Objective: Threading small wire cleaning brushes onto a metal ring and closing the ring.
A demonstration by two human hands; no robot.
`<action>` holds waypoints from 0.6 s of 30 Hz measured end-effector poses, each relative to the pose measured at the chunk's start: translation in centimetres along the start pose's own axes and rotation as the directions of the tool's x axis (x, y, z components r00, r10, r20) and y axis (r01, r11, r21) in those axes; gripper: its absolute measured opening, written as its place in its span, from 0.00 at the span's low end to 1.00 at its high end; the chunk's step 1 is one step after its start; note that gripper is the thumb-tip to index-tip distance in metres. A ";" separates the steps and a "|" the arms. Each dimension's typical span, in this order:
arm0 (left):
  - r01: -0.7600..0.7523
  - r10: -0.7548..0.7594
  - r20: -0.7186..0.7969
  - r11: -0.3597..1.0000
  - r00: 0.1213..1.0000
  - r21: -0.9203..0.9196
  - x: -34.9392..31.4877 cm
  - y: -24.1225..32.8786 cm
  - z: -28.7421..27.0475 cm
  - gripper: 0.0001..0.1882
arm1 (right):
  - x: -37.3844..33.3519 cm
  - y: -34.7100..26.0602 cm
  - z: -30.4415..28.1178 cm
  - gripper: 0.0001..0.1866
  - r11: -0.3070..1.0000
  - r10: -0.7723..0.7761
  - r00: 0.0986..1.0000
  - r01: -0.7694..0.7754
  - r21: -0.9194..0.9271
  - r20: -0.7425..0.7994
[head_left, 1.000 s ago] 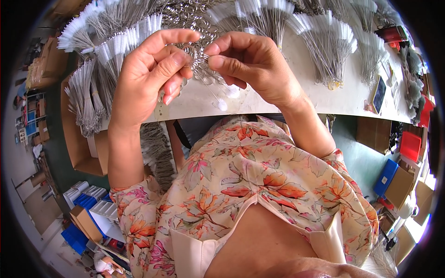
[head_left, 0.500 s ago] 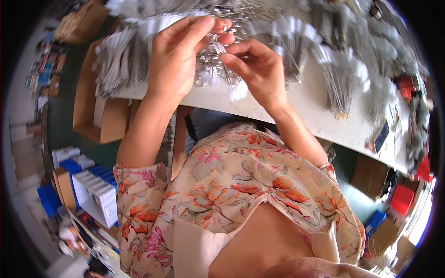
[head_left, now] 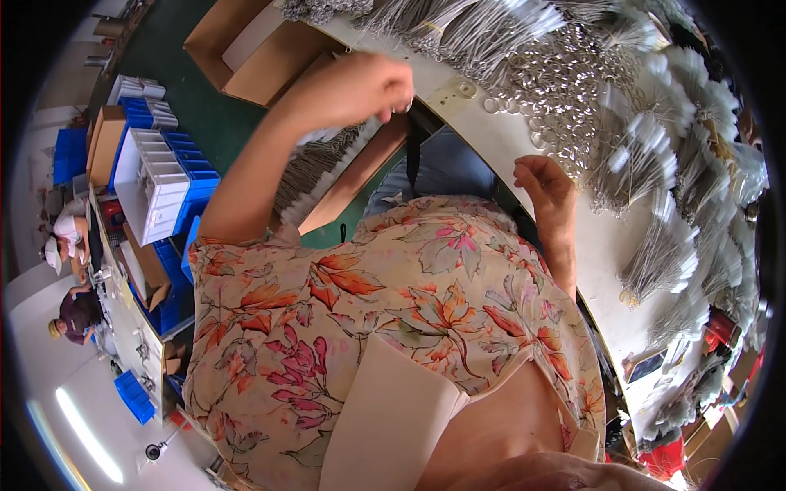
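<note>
My left hand [head_left: 364, 92] is over the carton [head_left: 360, 176] beside the table's left edge. Its fingers curl downward, partly hidden and slightly blurred; a small silvery glint shows at them, and I cannot make out what they hold, if anything. Below it, thin wire-stemmed brushes [head_left: 315, 173] with white tips lie packed in that carton. My right hand [head_left: 547, 192] hovers by the table's near edge, loosely bent, thumb and forefinger slightly apart, with nothing visible between them. Beyond it a pile of shiny metal rings [head_left: 565, 90] covers part of the white table [head_left: 602, 270].
Bundles of wire brushes [head_left: 655, 164] line the table's far and right sides. A phone-like dark slab [head_left: 647, 366] lies near the right edge. An open cardboard box [head_left: 274, 69] stands at the upper left; white and blue bins [head_left: 155, 184] stack at left. Two people work farther left.
My hands have parted: the left moved over the carton of brushes, the right back to the table edge. The brushes between them are no longer seen there. The view has turned left.
</note>
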State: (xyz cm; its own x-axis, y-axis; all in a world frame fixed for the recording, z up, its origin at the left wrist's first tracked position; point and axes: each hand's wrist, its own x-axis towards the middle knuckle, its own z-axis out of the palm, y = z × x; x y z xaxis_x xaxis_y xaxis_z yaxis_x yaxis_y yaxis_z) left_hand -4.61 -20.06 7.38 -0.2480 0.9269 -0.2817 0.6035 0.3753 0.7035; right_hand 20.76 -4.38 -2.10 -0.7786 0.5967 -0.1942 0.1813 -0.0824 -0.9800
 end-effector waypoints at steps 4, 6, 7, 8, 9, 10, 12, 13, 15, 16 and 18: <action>-0.080 0.012 0.141 0.869 0.990 0.488 2.1 -8.7 6.4 0.08 | 0.5 0.5 1.1 0.09 0.994 0.081 0.996 -0.079 -0.081 0.028; -0.056 -0.065 0.187 0.814 0.980 0.578 2.8 -12.7 8.9 0.08 | 0.7 0.8 1.5 0.08 0.987 0.073 0.997 -0.072 -0.145 0.004; 0.018 -0.163 0.184 0.793 0.969 0.608 3.0 -15.0 9.9 0.08 | 0.8 0.9 1.6 0.08 0.986 0.080 0.997 -0.078 -0.150 0.008; 0.087 -0.241 0.156 0.762 0.958 0.642 3.2 -16.6 11.1 0.09 | -0.1 0.5 1.1 0.08 0.986 0.075 0.997 -0.075 -0.149 -0.007; 0.091 -0.245 0.157 0.764 0.957 0.638 3.5 -20.1 11.6 0.09 | -0.1 0.5 1.2 0.08 0.986 0.093 0.996 -0.095 -0.136 -0.015; 0.130 -0.368 0.219 0.723 0.904 0.679 3.7 -24.4 11.9 0.09 | -0.1 0.4 1.4 0.08 0.984 0.101 0.995 -0.101 -0.145 -0.008; 0.140 -0.473 0.287 0.682 0.833 0.717 3.3 -27.8 12.1 0.12 | 0.0 0.5 1.4 0.08 0.987 0.120 0.992 -0.123 -0.101 -0.035; 0.046 -0.353 0.283 0.692 0.892 0.720 2.8 -28.2 12.0 0.12 | 0.3 0.4 1.5 0.08 0.986 0.124 0.991 -0.128 -0.103 -0.044; -0.045 -0.232 0.282 0.693 0.931 0.720 2.6 -27.6 12.6 0.14 | 0.6 0.0 1.6 0.08 0.968 0.198 0.978 -0.205 -0.147 -0.058; 0.025 -0.259 0.292 0.785 0.921 0.619 3.2 -26.4 13.2 0.16 | 0.8 -0.3 1.7 0.08 0.968 0.198 0.979 -0.204 -0.148 -0.054; 0.094 -0.281 0.302 0.854 0.911 0.512 3.6 -24.9 13.7 0.18 | 1.1 -0.7 1.8 0.07 0.957 0.216 0.973 -0.228 -0.181 -0.082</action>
State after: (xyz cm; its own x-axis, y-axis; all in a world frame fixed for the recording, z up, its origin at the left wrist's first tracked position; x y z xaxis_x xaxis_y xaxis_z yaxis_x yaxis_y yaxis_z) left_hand -10.15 -26.00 -20.16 -0.1669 0.7403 -0.6513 0.8801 0.4096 0.2401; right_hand 18.65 -5.13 -1.67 -0.6693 0.6280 -0.3970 0.4597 -0.0698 -0.8853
